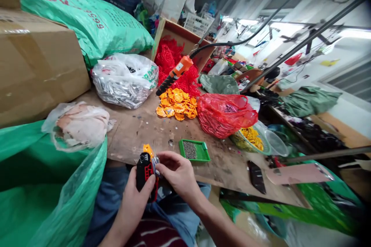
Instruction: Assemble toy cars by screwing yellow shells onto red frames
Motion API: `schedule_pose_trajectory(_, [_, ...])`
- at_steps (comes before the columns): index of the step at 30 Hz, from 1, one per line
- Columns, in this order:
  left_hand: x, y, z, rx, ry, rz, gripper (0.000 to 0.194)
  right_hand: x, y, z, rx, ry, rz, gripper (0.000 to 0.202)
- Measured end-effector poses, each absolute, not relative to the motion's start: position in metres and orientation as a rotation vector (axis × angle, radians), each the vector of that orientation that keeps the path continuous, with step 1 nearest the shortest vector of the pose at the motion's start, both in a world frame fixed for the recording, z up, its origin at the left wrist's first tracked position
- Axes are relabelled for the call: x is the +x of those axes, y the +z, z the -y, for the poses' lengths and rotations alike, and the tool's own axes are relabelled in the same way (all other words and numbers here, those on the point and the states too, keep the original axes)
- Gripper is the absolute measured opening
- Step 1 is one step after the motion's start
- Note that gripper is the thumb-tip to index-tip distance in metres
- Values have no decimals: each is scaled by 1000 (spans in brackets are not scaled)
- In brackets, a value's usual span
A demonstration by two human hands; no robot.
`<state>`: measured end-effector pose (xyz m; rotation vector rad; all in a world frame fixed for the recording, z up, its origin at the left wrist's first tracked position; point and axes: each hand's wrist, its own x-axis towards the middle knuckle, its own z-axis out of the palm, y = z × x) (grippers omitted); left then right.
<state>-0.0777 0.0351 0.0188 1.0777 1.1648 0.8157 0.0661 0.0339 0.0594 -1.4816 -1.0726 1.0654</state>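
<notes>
My left hand (138, 191) is wrapped round a black item with red markings (142, 173), held upright over my lap at the table's front edge. An orange part (147, 149) sticks up from its top. On its right side, the fingers of my right hand (177, 171) pinch a small silvery piece (155, 163) against it. Just beyond my right hand lies a green tray (202, 151) with small grey metal pieces in its left half. A pile of orange parts (177, 103) lies further back, under a hanging orange and black power screwdriver (174, 74).
Plastic bags of silvery parts (124, 81) and pinkish pieces (82, 125) stand left, near a cardboard box (40, 61) and green sacks (87, 19). A red bag (226, 114), a basket of yellow parts (252, 139) and a dark phone-like object (256, 176) are on the right.
</notes>
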Motion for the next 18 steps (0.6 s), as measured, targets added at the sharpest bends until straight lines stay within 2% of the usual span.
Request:
schedule_pose_trajectory(11, [-82,18,-33,1076,792,-1118,39,62,54,-29,-1645,968,1068,22])
schedule_pose_trajectory(18, [-84,20,-33,1046,807,-1112,39,67,58,-33,-1593,1133,1031,45])
